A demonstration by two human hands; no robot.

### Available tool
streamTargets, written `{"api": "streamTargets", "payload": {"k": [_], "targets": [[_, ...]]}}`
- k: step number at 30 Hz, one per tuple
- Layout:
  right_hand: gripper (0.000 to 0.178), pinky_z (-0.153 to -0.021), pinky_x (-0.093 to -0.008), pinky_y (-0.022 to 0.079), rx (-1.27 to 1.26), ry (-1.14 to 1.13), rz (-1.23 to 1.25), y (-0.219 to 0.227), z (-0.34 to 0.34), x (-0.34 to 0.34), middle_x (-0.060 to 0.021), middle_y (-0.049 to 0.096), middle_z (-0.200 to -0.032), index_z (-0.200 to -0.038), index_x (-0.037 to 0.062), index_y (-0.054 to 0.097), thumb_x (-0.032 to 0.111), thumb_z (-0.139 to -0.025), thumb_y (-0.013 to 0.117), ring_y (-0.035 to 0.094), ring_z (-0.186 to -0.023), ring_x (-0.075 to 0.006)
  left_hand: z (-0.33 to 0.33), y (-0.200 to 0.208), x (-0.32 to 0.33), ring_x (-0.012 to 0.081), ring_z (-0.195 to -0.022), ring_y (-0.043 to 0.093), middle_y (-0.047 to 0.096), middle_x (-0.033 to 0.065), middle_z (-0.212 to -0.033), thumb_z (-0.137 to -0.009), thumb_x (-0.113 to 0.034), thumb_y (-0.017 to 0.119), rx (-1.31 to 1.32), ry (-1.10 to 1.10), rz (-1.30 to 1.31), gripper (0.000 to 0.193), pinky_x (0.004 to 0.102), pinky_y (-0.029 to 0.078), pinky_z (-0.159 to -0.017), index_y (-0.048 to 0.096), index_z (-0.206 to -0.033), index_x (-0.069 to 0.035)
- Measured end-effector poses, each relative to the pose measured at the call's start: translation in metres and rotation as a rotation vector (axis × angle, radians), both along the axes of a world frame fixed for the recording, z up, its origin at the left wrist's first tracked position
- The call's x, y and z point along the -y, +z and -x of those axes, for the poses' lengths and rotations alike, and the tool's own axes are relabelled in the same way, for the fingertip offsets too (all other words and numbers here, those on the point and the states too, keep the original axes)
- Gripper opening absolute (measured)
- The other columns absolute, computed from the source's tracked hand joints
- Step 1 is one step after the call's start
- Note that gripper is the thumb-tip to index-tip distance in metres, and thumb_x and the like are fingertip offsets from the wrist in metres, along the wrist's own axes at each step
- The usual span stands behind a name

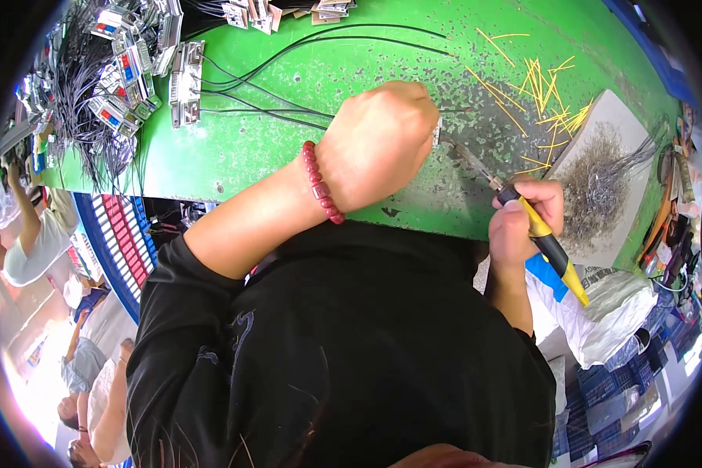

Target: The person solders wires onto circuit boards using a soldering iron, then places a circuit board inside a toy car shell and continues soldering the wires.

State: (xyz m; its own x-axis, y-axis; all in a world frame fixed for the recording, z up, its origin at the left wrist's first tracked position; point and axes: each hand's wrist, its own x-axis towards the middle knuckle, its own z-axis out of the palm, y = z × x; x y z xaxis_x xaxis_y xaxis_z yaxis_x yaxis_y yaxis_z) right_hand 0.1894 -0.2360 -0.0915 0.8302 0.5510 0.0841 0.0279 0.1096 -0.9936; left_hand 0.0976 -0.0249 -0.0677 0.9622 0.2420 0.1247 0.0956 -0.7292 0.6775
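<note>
My right hand (520,222) grips a yellow and black soldering iron (552,248) near its front end. Its metal tip points up and left, toward the work by my left hand. My left hand (386,140) is closed above the green table, its knuckles up and fingertips hidden. A small pale piece (438,131) shows at its right edge; I cannot make out what the fingers hold. Thin black wires (269,115) run under this hand from a metal-cased connector (186,84) lying to the left. A red bead bracelet (318,183) circles my left wrist.
Thin yellow strips (540,90) lie scattered on the green table (249,164). A pale board (620,125) at right carries grey scraps. Many wired connectors (125,82) pile up at far left. A blue crate (105,234) and other people are beyond the table's left side.
</note>
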Motion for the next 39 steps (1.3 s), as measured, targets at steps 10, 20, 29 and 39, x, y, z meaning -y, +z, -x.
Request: {"api": "streamTargets", "payload": {"k": [10,20,29,39], "targets": [[0.029,-0.064,-0.0220,0.037,0.052,0.004,0.025,-0.005,-0.001,0.001,-0.0047,0.056,-0.083,-0.092,0.0009,0.054,0.019,-0.079,0.073,0.046,-0.070,-0.0075,-0.002,0.003,-0.001,0.0347,-0.077,0.059,0.060,0.0137,-0.079,-0.075,-0.001,0.061,-0.022,-0.006,0.004,0.004,0.0412,0.050,-0.067,0.058,-0.074,0.001],[0.028,-0.062,-0.0210,0.036,0.035,0.045,0.078,-0.001,0.000,-0.001,-0.0027,0.054,-0.082,-0.094,0.0016,0.054,0.016,-0.080,0.073,0.045,-0.067,-0.0061,-0.007,0.009,-0.002,0.0371,-0.078,0.058,0.057,0.0160,-0.078,-0.078,-0.005,0.058,-0.134,-0.049,-0.066,0.010,0.0451,0.049,-0.068,0.055,-0.071,0.001],[0.025,-0.059,-0.0209,0.035,0.090,0.080,0.128,0.000,-0.001,-0.003,-0.0023,0.054,-0.081,-0.094,0.0018,0.054,0.012,-0.079,0.072,0.044,-0.065,-0.0057,-0.009,0.010,-0.004,0.0375,-0.077,0.058,0.057,0.0164,-0.078,-0.080,-0.006,0.057,-0.133,-0.067,-0.091,0.011,0.0462,0.049,-0.067,0.054,-0.071,0.001],[0.023,-0.057,-0.0245,0.042,0.106,-0.037,-0.065,0.001,-0.001,-0.008,-0.0103,0.053,-0.070,-0.090,0.0008,0.048,0.014,-0.078,0.062,0.050,-0.058,-0.0142,-0.009,0.012,-0.006,0.0371,-0.079,0.060,0.058,0.0155,-0.083,-0.080,-0.008,0.057,-0.186,-0.086,-0.109,0.010,0.0459,0.051,-0.068,0.056,-0.074,0.000]]}}
